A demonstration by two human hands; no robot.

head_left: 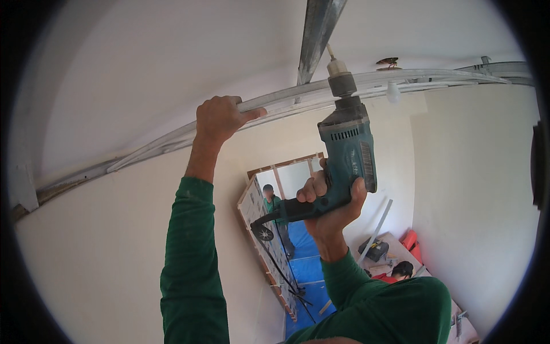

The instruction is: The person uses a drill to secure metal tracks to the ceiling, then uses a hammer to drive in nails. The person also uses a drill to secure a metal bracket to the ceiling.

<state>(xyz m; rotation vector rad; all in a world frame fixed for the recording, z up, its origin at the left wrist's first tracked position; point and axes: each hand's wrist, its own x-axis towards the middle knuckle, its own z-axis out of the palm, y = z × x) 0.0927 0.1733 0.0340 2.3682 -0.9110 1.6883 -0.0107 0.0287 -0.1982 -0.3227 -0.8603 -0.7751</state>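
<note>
Both my arms reach up toward the ceiling in green sleeves. My left hand (222,119) is closed round a thin metal rail (298,92) that runs crosswise below the ceiling. A teal and black corded drill (348,146) points upward in my right hand (335,215), whose fingers wrap its handle. Its bit (330,51) rises past the thin rail and ends close to a wider metal channel (319,28) overhead. Whether the bit's tip touches anything, I cannot tell. The power cable (266,246) hangs down from the handle's end.
A white bulb (393,93) hangs near the rail, with loose wires (388,62) above it. Below, one person (273,200) stands by an opening near a wood-framed panel (252,218). Another, in red (403,270), is beside tools at lower right. Blue sheeting (303,241) covers the floor.
</note>
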